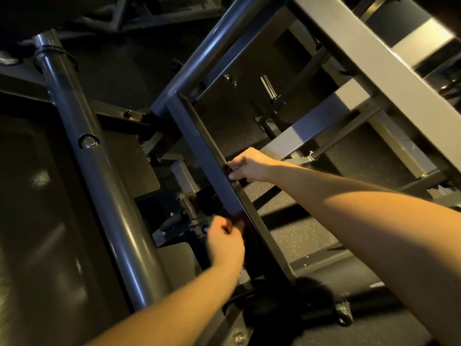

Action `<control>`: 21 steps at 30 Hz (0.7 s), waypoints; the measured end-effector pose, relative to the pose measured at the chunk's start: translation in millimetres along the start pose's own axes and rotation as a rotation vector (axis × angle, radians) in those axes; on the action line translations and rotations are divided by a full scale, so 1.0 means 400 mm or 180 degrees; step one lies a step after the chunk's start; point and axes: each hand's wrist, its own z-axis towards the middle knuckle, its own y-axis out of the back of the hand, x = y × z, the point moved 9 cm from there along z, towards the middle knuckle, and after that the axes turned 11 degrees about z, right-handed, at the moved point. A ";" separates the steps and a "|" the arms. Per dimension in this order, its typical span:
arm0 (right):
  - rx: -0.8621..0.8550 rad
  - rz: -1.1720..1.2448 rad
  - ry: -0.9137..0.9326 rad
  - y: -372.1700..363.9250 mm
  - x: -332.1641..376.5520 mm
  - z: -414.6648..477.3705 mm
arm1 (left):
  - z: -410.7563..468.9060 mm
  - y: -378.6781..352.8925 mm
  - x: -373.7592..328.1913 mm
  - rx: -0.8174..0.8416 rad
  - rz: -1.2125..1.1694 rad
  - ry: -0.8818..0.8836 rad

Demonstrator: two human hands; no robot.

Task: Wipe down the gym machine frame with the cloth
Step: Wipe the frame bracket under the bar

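At the frame bar (199, 136), our left hand (224, 237) and right hand (247, 166) clutch the dark cloth (249, 239) (limp, light; hold its ends).

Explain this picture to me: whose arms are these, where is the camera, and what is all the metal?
There is one picture, from a camera worn on a person's head, looking down along their own bare arms. No robot is involved. The metal is a gym machine frame: grey tubes and square beams above a dark speckled floor. The left hand grips a dark cloth beside the slanted bar. The right hand, higher up, pinches something dark at that bar's edge, seemingly another part of the cloth, though the dim light leaves that unsure.
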 end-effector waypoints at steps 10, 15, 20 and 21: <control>0.0051 -0.0397 0.0077 0.007 0.018 0.008 | 0.028 0.017 0.023 -0.0312 -0.0299 0.0129; 0.0093 -0.0610 0.0127 -0.004 0.043 -0.005 | -0.101 -0.140 0.177 0.1007 0.0609 0.0446; 0.0170 -0.0814 0.0184 -0.022 0.075 -0.034 | -0.007 -0.026 -0.025 0.0445 0.0490 -0.0485; 0.0187 -0.0767 0.0127 -0.025 0.070 -0.038 | 0.014 -0.006 -0.064 0.0346 0.0318 -0.0525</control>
